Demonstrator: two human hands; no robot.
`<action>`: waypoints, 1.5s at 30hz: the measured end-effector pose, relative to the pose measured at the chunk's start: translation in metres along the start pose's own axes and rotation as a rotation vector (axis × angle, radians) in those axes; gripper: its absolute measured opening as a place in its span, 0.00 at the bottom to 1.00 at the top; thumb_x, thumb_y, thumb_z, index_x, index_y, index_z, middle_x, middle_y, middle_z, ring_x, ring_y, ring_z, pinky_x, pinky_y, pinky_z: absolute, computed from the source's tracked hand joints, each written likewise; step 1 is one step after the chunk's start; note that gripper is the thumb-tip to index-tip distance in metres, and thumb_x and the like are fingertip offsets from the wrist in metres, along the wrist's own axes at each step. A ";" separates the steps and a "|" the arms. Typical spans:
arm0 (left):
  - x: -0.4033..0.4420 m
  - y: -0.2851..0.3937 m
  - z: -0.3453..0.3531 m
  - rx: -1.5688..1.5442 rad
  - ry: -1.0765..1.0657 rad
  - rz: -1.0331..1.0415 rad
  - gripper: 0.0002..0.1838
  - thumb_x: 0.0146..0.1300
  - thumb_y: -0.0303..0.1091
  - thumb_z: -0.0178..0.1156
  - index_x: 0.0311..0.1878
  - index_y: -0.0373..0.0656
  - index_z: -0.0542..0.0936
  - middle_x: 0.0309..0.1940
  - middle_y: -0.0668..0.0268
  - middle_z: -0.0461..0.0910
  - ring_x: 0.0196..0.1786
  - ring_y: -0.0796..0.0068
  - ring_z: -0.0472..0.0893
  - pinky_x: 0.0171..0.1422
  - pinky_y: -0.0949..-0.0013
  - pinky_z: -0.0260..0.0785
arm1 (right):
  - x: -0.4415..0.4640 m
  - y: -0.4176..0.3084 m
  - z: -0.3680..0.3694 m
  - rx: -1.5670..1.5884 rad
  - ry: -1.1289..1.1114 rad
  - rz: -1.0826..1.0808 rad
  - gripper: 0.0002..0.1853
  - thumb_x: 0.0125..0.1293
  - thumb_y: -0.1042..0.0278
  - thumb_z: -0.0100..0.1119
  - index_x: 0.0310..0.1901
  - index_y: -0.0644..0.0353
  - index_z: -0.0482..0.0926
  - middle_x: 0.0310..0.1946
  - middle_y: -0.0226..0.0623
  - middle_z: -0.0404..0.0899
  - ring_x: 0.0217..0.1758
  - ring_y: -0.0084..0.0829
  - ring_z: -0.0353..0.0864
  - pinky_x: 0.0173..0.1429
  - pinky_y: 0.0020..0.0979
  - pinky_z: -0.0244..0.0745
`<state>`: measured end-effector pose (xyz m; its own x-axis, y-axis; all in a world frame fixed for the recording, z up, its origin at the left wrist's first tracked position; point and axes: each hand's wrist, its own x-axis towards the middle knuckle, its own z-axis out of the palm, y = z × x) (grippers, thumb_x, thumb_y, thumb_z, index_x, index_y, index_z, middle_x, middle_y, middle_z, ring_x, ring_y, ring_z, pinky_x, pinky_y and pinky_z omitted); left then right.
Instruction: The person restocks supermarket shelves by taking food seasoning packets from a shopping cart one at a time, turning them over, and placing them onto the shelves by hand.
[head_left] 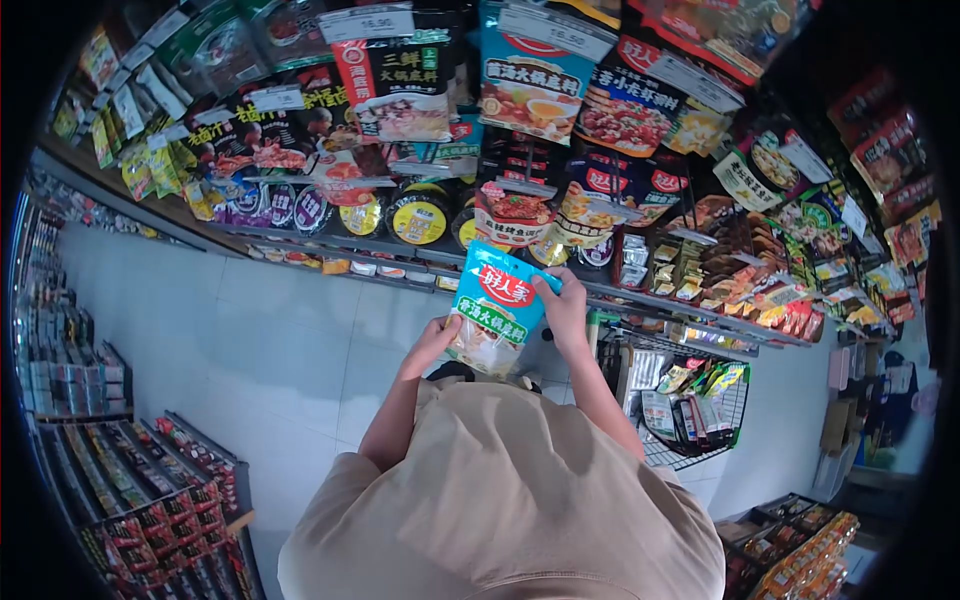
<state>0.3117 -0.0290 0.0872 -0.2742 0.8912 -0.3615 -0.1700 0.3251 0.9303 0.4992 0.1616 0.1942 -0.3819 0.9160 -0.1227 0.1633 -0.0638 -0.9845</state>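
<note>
A blue and white food pouch [493, 308] with a red logo is held in front of my chest, slightly tilted. My left hand [436, 338] pinches its lower left edge. At its upper right corner my right hand [565, 300] grips it, thumb on the front. Just beyond the pouch is the shelf edge [400, 262], with a red and white pouch [512, 215] hanging close above it. A similar blue pouch [530, 90] hangs higher on the rack, under a price tag.
A wire basket [742, 405] with several packets stands to the right, below the shelf. Shelves of packaged goods [160, 500] are at the lower left, and a display of packets [800, 555] is at the lower right. Pale floor tiles [290, 340] lie between.
</note>
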 end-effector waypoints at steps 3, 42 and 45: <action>0.006 -0.028 -0.025 0.000 0.100 0.014 0.35 0.76 0.64 0.47 0.51 0.36 0.83 0.39 0.71 0.84 0.42 0.84 0.76 0.48 0.76 0.68 | 0.015 0.006 0.034 -0.032 -0.031 -0.056 0.11 0.63 0.69 0.69 0.42 0.67 0.81 0.30 0.36 0.83 0.34 0.21 0.79 0.41 0.28 0.74; 0.231 0.013 -0.147 -0.654 0.133 -0.007 0.34 0.75 0.61 0.49 0.70 0.45 0.65 0.64 0.59 0.73 0.63 0.62 0.78 0.66 0.58 0.74 | 0.159 -0.016 0.182 0.303 -0.051 -0.100 0.07 0.69 0.71 0.65 0.44 0.63 0.80 0.34 0.26 0.80 0.38 0.14 0.74 0.42 0.21 0.71; 0.231 0.011 -0.143 -0.687 0.170 0.020 0.30 0.77 0.58 0.47 0.66 0.42 0.69 0.59 0.60 0.77 0.59 0.63 0.80 0.63 0.59 0.77 | 0.156 -0.020 0.181 0.292 -0.044 -0.086 0.07 0.69 0.71 0.65 0.44 0.64 0.80 0.34 0.26 0.80 0.37 0.14 0.74 0.42 0.21 0.72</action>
<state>0.1108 0.1351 0.0052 -0.4178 0.8148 -0.4019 -0.7070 -0.0138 0.7071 0.2716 0.2343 0.1719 -0.4232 0.9053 -0.0362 -0.1374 -0.1037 -0.9851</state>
